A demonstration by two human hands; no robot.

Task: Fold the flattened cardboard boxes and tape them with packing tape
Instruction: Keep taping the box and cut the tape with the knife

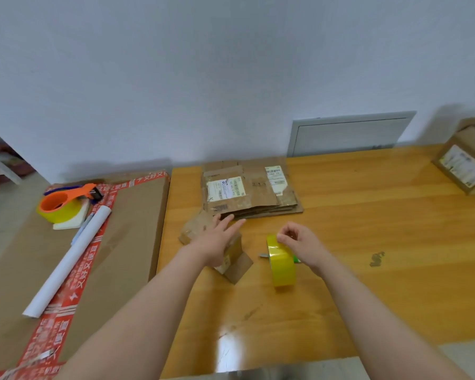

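Centrally, one small cardboard box (239, 266) is sitting on the wooden table (368, 215); our left hand (217, 244) is lying on it, fingers straight, covering most of its top. Our right hand (299, 242) is pinching the upper rim of one yellow tape roll (281, 266), standing on edge just right of the box. A green-and-metal item (263, 255) is hiding behind the roll; we cannot identify it. One stack of flattened boxes (247, 193) is lying behind; sheet count unclear. One labelled box (464, 163) is sitting far right, cut by the frame. At left, one large carton (132, 242) is carrying one orange tape dispenser (66, 201) and one white paper roll (69, 259).
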